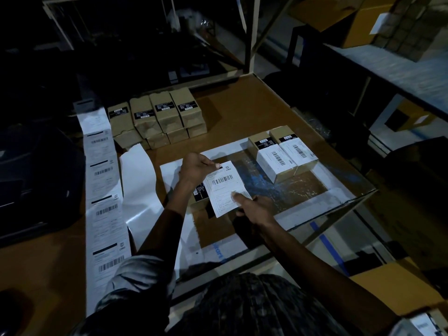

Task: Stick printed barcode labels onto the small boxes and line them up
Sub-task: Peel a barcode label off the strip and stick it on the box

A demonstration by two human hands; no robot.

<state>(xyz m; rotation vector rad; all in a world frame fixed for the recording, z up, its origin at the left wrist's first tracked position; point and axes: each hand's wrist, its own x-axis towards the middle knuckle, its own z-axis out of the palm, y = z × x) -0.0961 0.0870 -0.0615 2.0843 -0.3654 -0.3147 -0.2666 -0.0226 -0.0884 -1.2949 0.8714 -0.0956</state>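
Label (226,189) marked "CRED", pinched at its top by left hand (196,169) and at its lower edge by right hand (257,209), over a box (200,197) mid-tabletop (242,110). Two labelled boxes (283,154) touching near right edge; unlabelled stack (157,117) behind. Label strip (104,197) trailing along left. Dim storeroom, shelving (400,66) to right.

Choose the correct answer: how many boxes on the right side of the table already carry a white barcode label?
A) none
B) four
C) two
C: two labelled boxes stand side by side at the right, while the left hand and right hand hold a loose label over another box.
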